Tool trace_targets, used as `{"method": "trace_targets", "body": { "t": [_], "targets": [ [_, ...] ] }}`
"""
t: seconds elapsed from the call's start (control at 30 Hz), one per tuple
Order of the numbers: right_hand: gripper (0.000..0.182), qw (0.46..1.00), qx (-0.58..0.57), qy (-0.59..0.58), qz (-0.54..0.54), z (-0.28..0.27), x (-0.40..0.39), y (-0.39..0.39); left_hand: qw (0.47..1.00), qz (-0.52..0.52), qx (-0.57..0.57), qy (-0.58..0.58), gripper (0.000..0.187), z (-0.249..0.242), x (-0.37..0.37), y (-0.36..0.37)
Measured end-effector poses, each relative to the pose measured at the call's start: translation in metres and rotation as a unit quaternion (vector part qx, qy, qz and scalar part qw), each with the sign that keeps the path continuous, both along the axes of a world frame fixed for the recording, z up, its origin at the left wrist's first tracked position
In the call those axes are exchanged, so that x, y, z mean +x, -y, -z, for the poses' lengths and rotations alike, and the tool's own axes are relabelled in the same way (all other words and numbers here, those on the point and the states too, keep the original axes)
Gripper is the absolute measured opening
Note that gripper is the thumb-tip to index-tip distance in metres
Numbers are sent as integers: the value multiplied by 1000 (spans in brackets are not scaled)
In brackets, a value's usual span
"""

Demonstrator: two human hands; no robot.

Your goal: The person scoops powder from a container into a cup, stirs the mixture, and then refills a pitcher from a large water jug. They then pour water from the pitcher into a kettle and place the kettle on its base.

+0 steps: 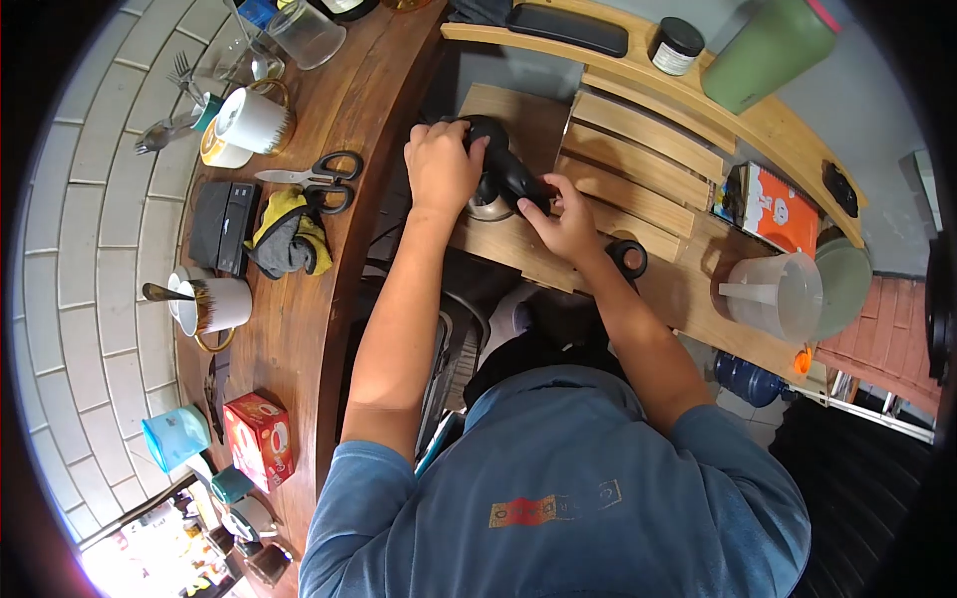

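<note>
A kettle-like vessel (490,206) with a silver body, black top and thick black handle stands on the light wooden surface in front of me. My left hand (441,169) curls over its black top, thumb pointing inward, with the fingertips partly hidden. Thumb and fingers of my right hand (561,214) close around the lower end of the black handle. Just right of that wrist lies a black ring-shaped object (627,259).
On the dark wooden counter (299,329) at left are scissors (314,181), a yellow-grey cloth (291,234), a black scale-like device (223,225), mugs (215,305) and a red box (259,439). A clear pitcher (783,296) stands right; a green bottle (773,52) is on the upper ledge.
</note>
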State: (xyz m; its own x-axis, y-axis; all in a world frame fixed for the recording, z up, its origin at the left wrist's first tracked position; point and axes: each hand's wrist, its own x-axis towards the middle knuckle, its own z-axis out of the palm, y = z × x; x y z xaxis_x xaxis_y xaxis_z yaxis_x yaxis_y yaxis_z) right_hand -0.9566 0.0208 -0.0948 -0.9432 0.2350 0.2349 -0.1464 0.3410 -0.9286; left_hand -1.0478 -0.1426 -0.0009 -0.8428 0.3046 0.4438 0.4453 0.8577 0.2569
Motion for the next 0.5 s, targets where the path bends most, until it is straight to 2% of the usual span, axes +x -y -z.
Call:
{"method": "trace_targets", "body": {
  "t": [0.1,0.17,0.2,0.27,0.4,0.5],
  "targets": [
    [50,1000,-7,-5,20,-7,-4,-4,999,-39,-11,2,29,1,-3,-6],
    [48,996,33,34,-79,-12,-7,-9,997,-65,-1,38,32,1,-5,-8],
    [48,996,34,35,-80,-16,-6,-12,997,-66,-1,38,32,0,-5,-9],
    [43,975,120,132,-135,-23,-4,-16,993,-92,-2,73,35,-1,-7,-10],
    [40,978,114,108,-136,-19,-5,-17,990,-104,-13,91,38,1,-11,-11],
    [41,974,131,120,-138,-23,-5,-18,983,-107,14,151,38,-3,-16,-12]
  ]
}}
